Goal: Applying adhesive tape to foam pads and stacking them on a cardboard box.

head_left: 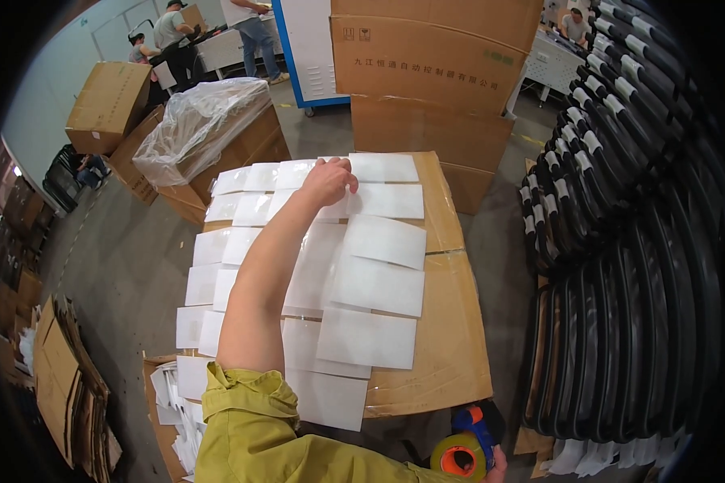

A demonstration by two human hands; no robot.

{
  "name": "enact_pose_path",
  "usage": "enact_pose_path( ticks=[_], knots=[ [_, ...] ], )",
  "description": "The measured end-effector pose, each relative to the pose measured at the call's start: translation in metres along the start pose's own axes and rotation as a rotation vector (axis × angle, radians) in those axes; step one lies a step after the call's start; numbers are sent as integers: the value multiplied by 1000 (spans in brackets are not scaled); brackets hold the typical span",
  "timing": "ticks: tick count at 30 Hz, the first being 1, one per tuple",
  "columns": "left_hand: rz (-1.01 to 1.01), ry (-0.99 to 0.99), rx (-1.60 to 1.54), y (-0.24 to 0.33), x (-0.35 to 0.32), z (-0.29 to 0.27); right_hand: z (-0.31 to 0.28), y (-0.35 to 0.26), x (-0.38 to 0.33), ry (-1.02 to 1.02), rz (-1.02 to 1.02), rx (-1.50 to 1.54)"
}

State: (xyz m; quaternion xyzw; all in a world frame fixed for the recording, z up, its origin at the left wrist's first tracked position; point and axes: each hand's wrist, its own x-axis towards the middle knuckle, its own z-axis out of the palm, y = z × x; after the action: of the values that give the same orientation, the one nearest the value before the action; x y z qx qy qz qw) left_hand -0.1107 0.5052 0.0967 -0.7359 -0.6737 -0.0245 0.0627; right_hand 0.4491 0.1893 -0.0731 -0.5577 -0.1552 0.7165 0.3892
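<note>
Covering carton w/ white sheets

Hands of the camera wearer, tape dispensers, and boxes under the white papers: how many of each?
Hands: 2, left hand on the white sheets, right hand holding the tape
Tape dispenser: 1
Cardboard box: 1
Total: 4

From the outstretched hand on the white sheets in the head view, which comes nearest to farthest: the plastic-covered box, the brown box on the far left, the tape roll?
From the left hand:
1. Plastic-covered box, just left of it.
2. Brown box, farther left, near the wall.
3. Tape roll, at the bottom edge, in the right hand.
</note>
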Motion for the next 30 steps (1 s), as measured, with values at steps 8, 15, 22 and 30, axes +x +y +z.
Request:
enact_pose_path(
  ticks=[8,15,22,30],
  knots=[
    [-136,138,-351,-12,-2,8,28,-14,-17,58,32,106],
    [-177,789,-691,-49,-81,-38,42,-22,-22,-73,33,118],
    [-674,1216,-713,-72,-397,-91,57,10,-24,-190,233,58],
    [-1562,493,-234,7,-731,73,129,17,-43,-311,299,-441]
  ],
)
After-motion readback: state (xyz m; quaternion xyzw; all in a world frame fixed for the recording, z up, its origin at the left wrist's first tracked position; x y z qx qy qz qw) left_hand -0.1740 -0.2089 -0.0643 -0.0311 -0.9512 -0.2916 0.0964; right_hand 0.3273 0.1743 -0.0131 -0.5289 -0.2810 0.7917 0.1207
